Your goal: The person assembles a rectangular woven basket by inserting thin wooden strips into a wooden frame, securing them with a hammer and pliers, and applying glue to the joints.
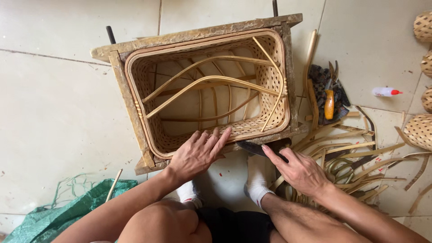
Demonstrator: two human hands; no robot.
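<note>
Left hand (198, 153) spread flat on basket (207, 85) rim, right hand (299, 171) clamped on knife (254, 147). Best keep blade low, pressing steady, fingers clear.

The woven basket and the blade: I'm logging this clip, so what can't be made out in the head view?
- Dark blade: the right hand covers its handle.
- Woven basket: the wooden frame hides its outer walls.
- Basket's near rim: partly under the left hand.
- Small baskets: cut off by the right edge.
- Green mesh sack: cut off by the bottom edge.
</note>
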